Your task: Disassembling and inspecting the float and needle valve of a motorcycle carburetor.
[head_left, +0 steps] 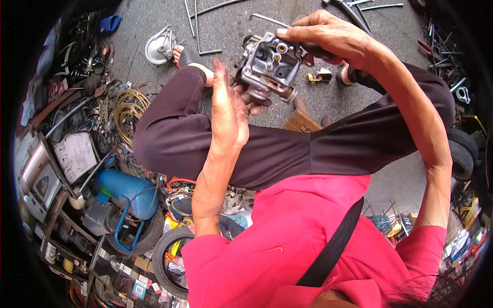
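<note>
1. A grey concrete floor (257, 31) fills the top of the view, strewn with bent metal rods (205, 28) and small parts; a round grey metal cover (160, 46) lies on it at the upper left.
2. The left side is crowded with clutter: a coil of yellowish cable (128, 110), a blue air compressor tank (128, 192) and a small black tyre (167, 259) below it.
3. More black tyres (462, 151) stand at the right edge, with tools scattered beyond them.
4. The person wears a bright pink shirt (287, 241) crossed by a black strap (334, 246), and dark maroon trousers (246, 149) with the knees bent across the middle of the view.
5. A silver metal carburettor body (269, 66) is held up in the air above the knees, its open underside with brass jets turned toward the camera.
6. The left hand (228, 110) is raised edge-on beside it, fingers straight and together; its fingertips lie under the carburettor's lower left, supporting it.
7. The right hand (328, 38) reaches in from the upper right, curled over the top of the carburettor, thumb and fingers pinching its upper right edge.
8. A small brass-coloured part (321, 76) lies on the floor just right of the carburettor, near a foot in a sandal (187, 54) at the other side.
</note>
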The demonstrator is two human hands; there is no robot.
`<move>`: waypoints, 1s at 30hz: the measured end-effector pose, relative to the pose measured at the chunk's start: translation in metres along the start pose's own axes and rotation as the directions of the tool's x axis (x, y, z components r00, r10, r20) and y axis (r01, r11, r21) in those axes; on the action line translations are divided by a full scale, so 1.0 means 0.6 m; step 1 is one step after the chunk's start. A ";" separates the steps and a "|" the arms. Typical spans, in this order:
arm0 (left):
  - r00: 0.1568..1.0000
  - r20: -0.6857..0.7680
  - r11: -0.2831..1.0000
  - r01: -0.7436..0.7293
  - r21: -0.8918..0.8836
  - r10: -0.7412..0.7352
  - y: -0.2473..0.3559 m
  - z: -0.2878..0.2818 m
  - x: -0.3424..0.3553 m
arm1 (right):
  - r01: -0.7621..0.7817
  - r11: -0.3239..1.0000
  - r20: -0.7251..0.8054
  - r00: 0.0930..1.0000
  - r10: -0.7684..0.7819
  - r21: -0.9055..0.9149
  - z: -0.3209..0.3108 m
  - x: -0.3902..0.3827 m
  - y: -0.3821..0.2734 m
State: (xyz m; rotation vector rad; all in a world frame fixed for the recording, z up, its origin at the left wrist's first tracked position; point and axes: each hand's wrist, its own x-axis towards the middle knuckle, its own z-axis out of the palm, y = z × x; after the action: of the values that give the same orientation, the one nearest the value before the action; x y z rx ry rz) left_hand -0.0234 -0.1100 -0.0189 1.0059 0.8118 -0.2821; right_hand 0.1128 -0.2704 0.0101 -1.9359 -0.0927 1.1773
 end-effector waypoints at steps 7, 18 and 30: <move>0.991 0.039 0.985 -0.126 -0.118 0.132 -0.001 -0.021 0.002 | -0.157 0.924 0.124 0.985 0.121 0.349 0.000 0.023 0.053; 0.943 0.096 0.947 -0.312 -0.076 0.319 -0.002 -0.016 -0.001 | -0.105 0.920 0.080 0.994 0.081 0.377 -0.008 0.022 0.051; 0.920 0.137 0.930 -0.361 -0.070 0.368 -0.016 -0.020 0.001 | -0.043 0.917 0.059 0.998 0.021 0.397 -0.007 0.014 0.041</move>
State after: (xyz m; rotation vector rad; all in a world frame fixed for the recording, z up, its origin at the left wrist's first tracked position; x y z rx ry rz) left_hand -0.0343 -0.1050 -0.0287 1.0600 0.4804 -0.0165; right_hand 0.1121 -0.2851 -0.0116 -1.5514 0.1424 1.1670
